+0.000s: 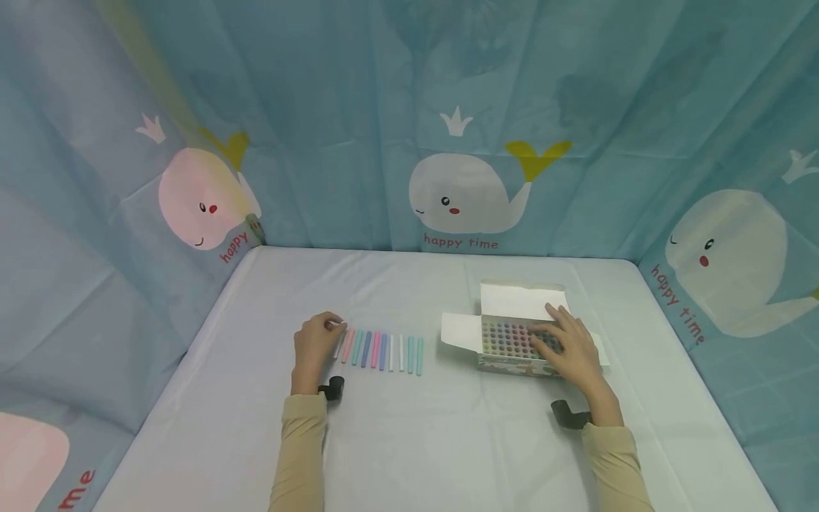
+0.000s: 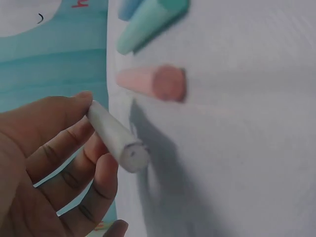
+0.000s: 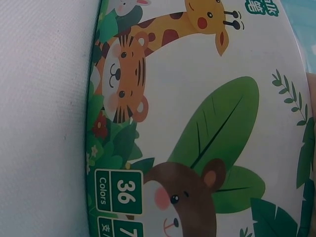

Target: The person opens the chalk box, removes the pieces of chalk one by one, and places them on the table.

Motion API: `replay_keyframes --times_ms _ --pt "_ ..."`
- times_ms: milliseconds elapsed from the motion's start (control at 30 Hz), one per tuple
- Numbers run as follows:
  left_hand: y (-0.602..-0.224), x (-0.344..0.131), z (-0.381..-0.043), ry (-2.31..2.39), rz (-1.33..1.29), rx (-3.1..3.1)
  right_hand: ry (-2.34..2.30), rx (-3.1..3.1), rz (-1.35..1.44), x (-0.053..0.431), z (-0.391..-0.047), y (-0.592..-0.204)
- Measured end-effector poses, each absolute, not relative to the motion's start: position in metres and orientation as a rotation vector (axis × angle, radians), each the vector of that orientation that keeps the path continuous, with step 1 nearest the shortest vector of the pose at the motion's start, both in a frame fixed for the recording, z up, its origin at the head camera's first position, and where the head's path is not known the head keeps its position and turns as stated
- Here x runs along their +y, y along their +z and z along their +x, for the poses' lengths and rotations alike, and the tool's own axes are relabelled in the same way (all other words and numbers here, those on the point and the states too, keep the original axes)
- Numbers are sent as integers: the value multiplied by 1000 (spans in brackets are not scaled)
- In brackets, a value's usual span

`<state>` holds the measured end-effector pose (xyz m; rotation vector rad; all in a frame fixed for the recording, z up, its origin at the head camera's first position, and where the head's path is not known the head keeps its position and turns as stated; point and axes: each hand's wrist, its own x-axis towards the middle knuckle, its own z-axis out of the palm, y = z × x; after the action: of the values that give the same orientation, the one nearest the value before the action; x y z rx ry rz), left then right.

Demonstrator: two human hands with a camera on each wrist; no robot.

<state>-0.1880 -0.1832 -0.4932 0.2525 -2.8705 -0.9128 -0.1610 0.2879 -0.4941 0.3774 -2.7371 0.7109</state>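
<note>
At the left end of a row of chalk sticks, my left hand (image 1: 315,343) pinches a white chalk stick (image 2: 117,136) between thumb and fingers, tilted, one end towards the wrist camera. Beside it lies a salmon-pink chalk stick (image 2: 148,81), then a teal one (image 2: 150,24). My right hand (image 1: 571,350) is over the open chalk box (image 1: 512,365), thumb and forefinger apart above the upright chalk ends (image 1: 505,338). Whether those fingertips touch a stick cannot be told. Only the printed side of the box (image 3: 197,128) shows in the right wrist view.
The row continues rightwards with a bright pink stick (image 1: 375,350) and teal sticks (image 1: 419,357) at its end. The box's lid (image 1: 521,299) stands raised behind, and a side flap (image 1: 461,331) sticks out left. A whale-print curtain (image 1: 358,142) hangs behind the white table (image 1: 416,441).
</note>
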Motion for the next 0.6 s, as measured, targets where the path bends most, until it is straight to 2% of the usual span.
replay_keyframes --times_ms 600 --pt "-505 -184 -188 -895 302 -2933 700 -2798 388 293 -154 -485"
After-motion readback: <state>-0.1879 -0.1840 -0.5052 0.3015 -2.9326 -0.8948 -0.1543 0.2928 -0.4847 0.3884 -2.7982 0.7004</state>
